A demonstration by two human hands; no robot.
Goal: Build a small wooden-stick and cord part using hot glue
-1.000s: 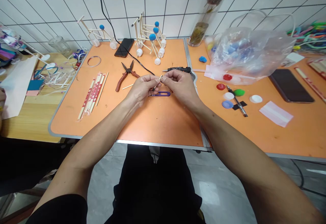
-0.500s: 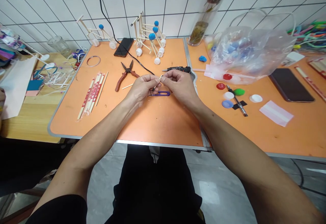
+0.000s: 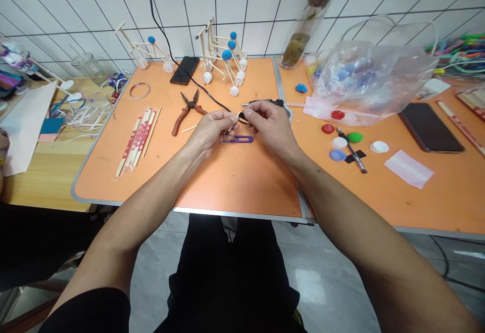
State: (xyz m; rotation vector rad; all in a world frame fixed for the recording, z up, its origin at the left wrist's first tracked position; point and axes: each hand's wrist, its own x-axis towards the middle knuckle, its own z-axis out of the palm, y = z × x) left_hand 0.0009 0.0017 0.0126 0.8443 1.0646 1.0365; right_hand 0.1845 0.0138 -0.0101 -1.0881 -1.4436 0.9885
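Note:
My left hand (image 3: pixel 210 131) and my right hand (image 3: pixel 268 125) meet over the middle of the orange table (image 3: pixel 227 181). Both pinch a small pale stick piece (image 3: pixel 238 116) between their fingertips; something dark shows at the right hand's fingertips. A purple thread snipper (image 3: pixel 237 139) lies on the table just under the hands. A black glue gun (image 3: pixel 265 102) lies right behind my right hand.
Red-handled pliers (image 3: pixel 185 111), wrapped chopsticks (image 3: pixel 139 138), a phone (image 3: pixel 184 69) and stick models with blue balls (image 3: pixel 223 57) sit behind. To the right lie bottle caps (image 3: pixel 340 142), a plastic bag (image 3: pixel 364 78), a craft knife (image 3: pixel 352 150) and another phone (image 3: pixel 430 127). A wooden table (image 3: pixel 49 171) stands left.
My hands have stayed together at the same spot. The right hand's fingers have shifted slightly on the small piece, and a dark bit now shows at its fingertips.

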